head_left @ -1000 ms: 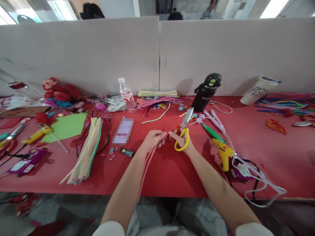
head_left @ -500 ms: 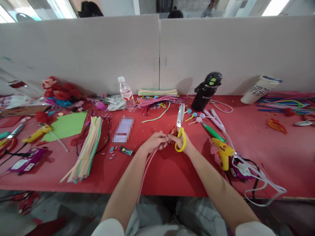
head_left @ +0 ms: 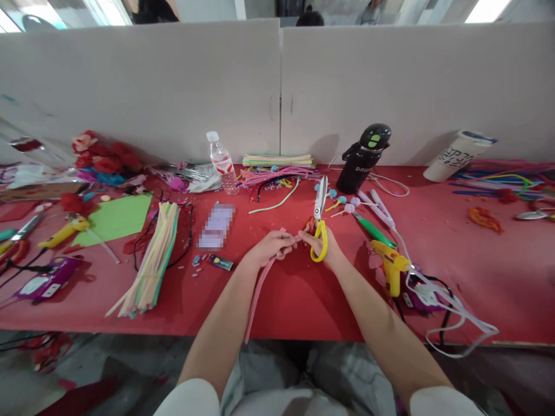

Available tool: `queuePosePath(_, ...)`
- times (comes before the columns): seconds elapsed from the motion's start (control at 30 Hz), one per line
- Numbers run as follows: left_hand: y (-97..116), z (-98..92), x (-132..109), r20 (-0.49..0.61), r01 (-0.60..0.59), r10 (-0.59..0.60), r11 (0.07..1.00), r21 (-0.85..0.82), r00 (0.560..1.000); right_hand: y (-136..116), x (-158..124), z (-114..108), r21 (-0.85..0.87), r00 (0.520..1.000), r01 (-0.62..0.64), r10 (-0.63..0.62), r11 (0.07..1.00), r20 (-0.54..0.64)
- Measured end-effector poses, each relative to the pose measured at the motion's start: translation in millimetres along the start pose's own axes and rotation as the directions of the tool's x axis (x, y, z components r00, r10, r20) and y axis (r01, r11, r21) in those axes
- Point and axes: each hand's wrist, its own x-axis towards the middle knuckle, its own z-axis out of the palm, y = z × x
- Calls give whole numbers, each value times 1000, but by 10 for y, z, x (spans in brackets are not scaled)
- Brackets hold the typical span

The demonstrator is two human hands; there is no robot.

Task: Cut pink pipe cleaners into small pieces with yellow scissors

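Head view, centre: left hand (head_left: 272, 247) and right hand (head_left: 330, 248) pinch long pink fuzzy strips (head_left: 259, 283).
Yellow-handled steel scissors (head_left: 319, 208): also right-held; twisting could nick strips.

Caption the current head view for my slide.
Over a red table, the left hand holds pink strips while the right hand holds yellow-handled scissors.

A red table (head_left: 299, 306) spreads beneath the left hand (head_left: 274, 245) and right hand (head_left: 332, 247). Left of the left hand lie a dark tube (head_left: 221, 262), a blurred lilac rectangle (head_left: 217, 227) and, farther out, a bundle of pale stems (head_left: 152, 260) with a green sheet (head_left: 121, 219) beyond. Ahead of the hands stand a clear bottle (head_left: 224, 166) and black flask (head_left: 361, 163). Right of the right hand lie a green-handled tool (head_left: 375, 231) and purple box (head_left: 411, 299)
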Motion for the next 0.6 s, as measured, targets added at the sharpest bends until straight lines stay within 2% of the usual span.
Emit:
queuePosePath(0.13,49,-163,-24,-176,-152,143,988,-35,974,-124,-118,-107,-106,995,-88,92,990,35)
queuePosePath(0.27,84,-324,-51,-338,-265,232,963,-54,912,-201,-357,-215,-300,950,-156,226,941,215)
queuePosePath(0.4,73,-376,-52,-375,-315,278,948,-40,884,-293,-540,-228,-423,921,-146,278,894,271)
queuePosePath(0.6,54,-352,-51,-363,-280,256,960,-13,896,-393,-566,-143,-453,915,-178,317,874,251)
